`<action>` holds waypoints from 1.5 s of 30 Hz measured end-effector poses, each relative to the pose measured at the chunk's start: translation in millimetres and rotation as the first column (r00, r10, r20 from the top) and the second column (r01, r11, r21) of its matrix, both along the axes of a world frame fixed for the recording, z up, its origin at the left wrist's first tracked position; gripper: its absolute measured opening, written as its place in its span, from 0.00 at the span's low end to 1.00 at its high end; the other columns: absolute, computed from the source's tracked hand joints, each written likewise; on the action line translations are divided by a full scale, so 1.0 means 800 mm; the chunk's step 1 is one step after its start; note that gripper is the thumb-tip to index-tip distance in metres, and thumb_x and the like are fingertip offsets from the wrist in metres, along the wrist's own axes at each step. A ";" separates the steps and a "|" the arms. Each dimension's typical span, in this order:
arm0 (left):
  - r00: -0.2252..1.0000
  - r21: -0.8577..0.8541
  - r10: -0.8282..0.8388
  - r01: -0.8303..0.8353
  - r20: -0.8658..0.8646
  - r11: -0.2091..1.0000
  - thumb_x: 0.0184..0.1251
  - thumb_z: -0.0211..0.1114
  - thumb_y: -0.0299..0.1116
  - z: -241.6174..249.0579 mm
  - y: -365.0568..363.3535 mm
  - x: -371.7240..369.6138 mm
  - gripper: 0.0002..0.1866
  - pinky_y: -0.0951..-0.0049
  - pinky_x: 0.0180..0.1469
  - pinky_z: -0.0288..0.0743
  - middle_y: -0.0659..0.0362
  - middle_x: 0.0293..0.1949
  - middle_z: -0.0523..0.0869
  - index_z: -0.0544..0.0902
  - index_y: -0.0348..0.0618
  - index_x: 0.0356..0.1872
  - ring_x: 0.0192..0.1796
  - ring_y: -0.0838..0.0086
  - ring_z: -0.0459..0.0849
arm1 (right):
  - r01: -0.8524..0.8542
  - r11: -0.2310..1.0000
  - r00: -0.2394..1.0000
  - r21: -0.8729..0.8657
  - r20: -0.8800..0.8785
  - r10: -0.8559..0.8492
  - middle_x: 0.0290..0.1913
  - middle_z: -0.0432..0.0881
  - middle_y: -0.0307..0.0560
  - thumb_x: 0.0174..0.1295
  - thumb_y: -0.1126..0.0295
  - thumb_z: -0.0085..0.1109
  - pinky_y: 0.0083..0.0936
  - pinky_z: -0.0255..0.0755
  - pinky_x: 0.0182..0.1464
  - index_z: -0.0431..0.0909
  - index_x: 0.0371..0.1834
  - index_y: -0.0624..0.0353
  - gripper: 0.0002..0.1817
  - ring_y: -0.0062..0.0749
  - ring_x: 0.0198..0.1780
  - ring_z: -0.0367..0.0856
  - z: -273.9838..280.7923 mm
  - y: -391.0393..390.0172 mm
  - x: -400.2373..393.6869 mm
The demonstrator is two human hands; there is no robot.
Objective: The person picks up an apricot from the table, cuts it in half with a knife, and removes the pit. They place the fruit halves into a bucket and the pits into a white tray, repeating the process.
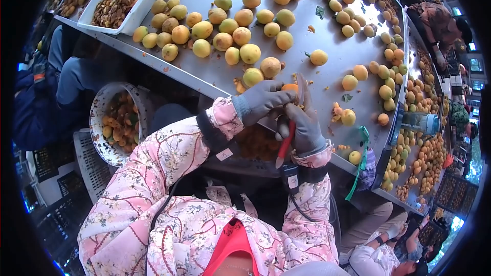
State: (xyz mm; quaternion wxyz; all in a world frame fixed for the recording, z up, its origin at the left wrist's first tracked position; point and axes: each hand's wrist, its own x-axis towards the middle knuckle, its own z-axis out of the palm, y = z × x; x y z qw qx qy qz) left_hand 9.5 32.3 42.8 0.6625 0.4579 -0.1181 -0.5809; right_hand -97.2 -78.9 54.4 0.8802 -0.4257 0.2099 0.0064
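Note:
In front of my chest, over the near edge of the metal table (199,79), both my grey-gloved hands are close together. My left hand (263,101) is closed around an apricot (290,87), of which only a small orange part shows between the fingers. A red-handled knife (287,144) is gripped in my right hand (307,129). Its blade points up beside the fruit, and the handle's end sticks out below the palm. Yellow-green apricots (250,53) lie on the table just beyond my left hand, with small orange scraps around them.
A white tray (92,13) of brown pits stands at the upper left. Below it, a white bucket (97,117) holds fruit pieces. A blue-capped bottle (422,122) and green strap (363,148) are at right. Co-workers (440,25) sit around the tables.

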 end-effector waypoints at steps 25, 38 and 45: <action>0.927 -0.086 0.165 -0.205 -0.336 0.975 0.74 0.43 0.49 -0.038 -0.032 -0.017 0.23 0.84 0.25 0.67 0.60 0.31 0.78 0.73 0.37 0.48 0.22 0.81 0.72 | 0.839 0.431 0.543 -0.332 0.482 -0.687 0.38 0.77 0.47 0.68 0.59 0.48 0.30 0.76 0.51 0.66 0.57 0.63 0.21 0.29 0.43 0.77 0.014 -0.019 0.007; 0.892 -0.035 0.368 -0.390 -0.261 0.920 0.73 0.45 0.46 -0.046 -0.023 -0.017 0.17 0.82 0.25 0.68 0.62 0.31 0.78 0.74 0.45 0.46 0.23 0.81 0.73 | 0.295 0.835 0.946 -0.464 0.019 -0.324 0.38 0.80 0.50 0.66 0.64 0.52 0.26 0.81 0.34 0.75 0.42 0.68 0.15 0.30 0.31 0.82 0.005 -0.040 -0.020; 0.890 -0.027 0.363 -0.385 -0.275 0.923 0.73 0.45 0.46 -0.052 -0.024 -0.016 0.17 0.81 0.24 0.68 0.64 0.31 0.77 0.74 0.44 0.47 0.24 0.81 0.75 | 0.438 0.794 0.890 -0.421 0.079 -0.450 0.35 0.82 0.50 0.65 0.65 0.54 0.23 0.80 0.38 0.77 0.41 0.68 0.14 0.28 0.31 0.83 -0.001 -0.028 -0.015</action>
